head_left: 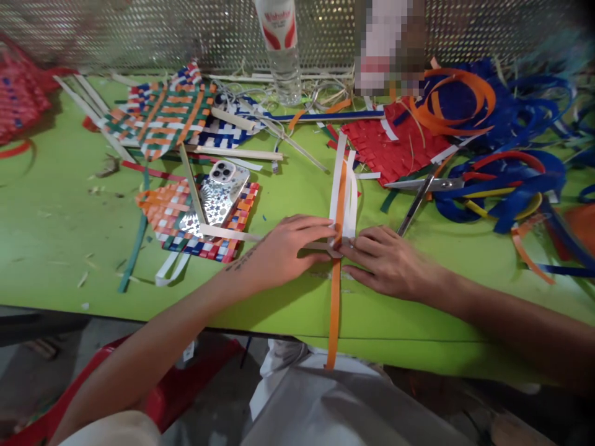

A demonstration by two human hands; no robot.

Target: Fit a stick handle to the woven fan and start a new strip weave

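Observation:
Narrow flat strips cross each other on the table in front of me. A long orange strip (334, 310) runs from the table's front edge up between my hands. Beside it, white strips (338, 179) point away from me. One white strip (232, 234) lies crosswise and passes behind my left hand (297, 244). That hand's fingers and thumb close around the crossing from the left, fingertips on the orange strip. On the other side, my right hand (388, 260) has curled fingers pressed at the white strips' lower end. Fingers hide part of the crossing.
Left are a phone (225, 192) on a woven piece (246, 214) and another woven piece (171, 118). A water bottle (283, 68) stands behind. To the right lie scissors (446, 184), a dark slim tool (416, 204), red weaving (395, 142), an orange coil (483, 93) and blue strips (502, 186).

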